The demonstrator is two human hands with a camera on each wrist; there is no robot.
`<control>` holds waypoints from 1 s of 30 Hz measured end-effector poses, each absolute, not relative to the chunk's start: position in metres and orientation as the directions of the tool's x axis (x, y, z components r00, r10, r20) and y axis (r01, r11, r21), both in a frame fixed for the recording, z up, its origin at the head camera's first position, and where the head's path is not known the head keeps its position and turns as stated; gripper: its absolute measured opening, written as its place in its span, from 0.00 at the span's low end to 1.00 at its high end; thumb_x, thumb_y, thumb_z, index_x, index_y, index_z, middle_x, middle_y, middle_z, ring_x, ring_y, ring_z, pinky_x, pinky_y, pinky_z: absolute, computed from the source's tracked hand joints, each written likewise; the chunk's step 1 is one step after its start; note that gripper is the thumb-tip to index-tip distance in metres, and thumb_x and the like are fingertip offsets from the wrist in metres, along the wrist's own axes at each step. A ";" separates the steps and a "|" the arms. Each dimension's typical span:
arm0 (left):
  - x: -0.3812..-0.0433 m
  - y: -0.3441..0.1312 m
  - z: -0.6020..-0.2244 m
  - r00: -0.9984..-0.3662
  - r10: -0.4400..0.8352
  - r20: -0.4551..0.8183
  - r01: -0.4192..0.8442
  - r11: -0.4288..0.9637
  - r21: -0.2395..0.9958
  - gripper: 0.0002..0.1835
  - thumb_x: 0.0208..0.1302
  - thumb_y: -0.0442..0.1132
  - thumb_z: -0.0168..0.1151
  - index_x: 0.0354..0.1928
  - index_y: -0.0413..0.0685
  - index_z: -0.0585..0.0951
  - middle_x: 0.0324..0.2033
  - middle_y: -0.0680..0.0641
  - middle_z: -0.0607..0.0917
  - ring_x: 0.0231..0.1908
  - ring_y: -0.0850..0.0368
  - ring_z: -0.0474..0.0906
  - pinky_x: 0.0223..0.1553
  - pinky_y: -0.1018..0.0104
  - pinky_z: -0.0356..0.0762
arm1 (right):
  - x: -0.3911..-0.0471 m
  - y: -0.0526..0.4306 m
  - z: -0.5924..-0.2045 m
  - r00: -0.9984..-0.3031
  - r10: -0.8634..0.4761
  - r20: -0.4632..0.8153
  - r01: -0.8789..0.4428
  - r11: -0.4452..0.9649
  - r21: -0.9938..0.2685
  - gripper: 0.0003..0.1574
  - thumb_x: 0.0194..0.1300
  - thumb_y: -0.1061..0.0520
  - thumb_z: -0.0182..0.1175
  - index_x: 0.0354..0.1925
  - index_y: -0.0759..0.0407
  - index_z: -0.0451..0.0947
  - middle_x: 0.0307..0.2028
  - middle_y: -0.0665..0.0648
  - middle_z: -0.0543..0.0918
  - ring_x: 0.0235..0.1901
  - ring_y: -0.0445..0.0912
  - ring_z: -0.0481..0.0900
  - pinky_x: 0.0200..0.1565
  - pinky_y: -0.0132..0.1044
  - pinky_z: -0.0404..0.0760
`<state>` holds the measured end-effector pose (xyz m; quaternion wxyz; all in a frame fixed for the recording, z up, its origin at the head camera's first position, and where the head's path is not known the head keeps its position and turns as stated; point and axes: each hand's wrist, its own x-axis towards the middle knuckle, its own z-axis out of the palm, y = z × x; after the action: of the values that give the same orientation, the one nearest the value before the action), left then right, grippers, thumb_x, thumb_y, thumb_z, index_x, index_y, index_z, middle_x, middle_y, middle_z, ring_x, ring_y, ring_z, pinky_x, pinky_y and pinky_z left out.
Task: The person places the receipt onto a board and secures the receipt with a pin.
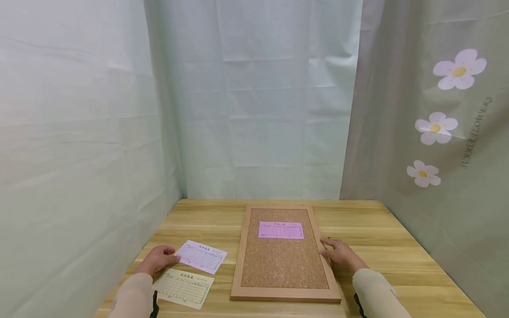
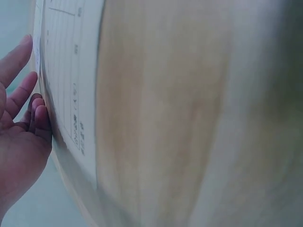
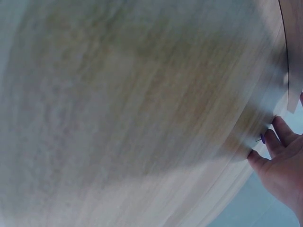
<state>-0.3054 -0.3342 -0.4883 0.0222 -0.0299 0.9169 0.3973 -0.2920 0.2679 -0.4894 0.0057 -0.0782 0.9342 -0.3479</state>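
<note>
In the head view my left hand (image 1: 158, 259) is at the left edge of a pale lavender printed slip (image 1: 202, 256), thumb tip on its corner. The left wrist view shows that hand (image 2: 21, 123) with thumb and forefinger apart and the other fingers bent. A yellow printed slip (image 1: 184, 288) lies just nearer, partly behind the left wrist. My right hand (image 1: 341, 254) is beside the right edge of a wood-framed cork board (image 1: 284, 265), fingers spread. Close to its fingertips is a small purple push pin (image 3: 262, 138). A pink printed slip (image 1: 281, 230) lies across the board's upper part.
The wooden table (image 1: 381, 265) carries everything, with the board right of the slips. Pale curtains (image 1: 266, 110) rise behind and along both sides. Printed flowers (image 1: 459, 69) mark the right curtain.
</note>
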 end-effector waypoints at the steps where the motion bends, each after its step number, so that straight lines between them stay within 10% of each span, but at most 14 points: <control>1: -0.306 -0.334 -0.489 -0.997 -0.039 -0.059 -0.070 0.685 0.725 0.27 0.59 0.39 0.72 0.51 0.22 0.74 0.43 0.32 0.81 0.45 0.41 0.75 0.54 0.41 0.69 | -0.292 0.268 -0.489 -0.989 -0.146 0.038 -0.135 0.745 -0.653 0.32 0.69 0.57 0.62 0.67 0.68 0.70 0.62 0.76 0.72 0.63 0.71 0.66 0.60 0.65 0.66; 30: -0.304 -0.324 -0.490 -0.997 -0.078 0.006 -0.052 0.720 0.692 0.14 0.56 0.29 0.70 0.40 0.26 0.78 0.34 0.37 0.81 0.38 0.44 0.75 0.47 0.45 0.72 | -0.289 0.268 -0.486 -0.984 -0.169 0.059 -0.167 0.740 -0.651 0.32 0.68 0.57 0.63 0.65 0.70 0.70 0.59 0.78 0.73 0.62 0.71 0.68 0.59 0.64 0.67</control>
<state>-0.3040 -0.3240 -0.4895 -0.0175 -0.0352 0.9273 0.3724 -0.2895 0.2680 -0.4863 0.0020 -0.0900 0.9328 -0.3490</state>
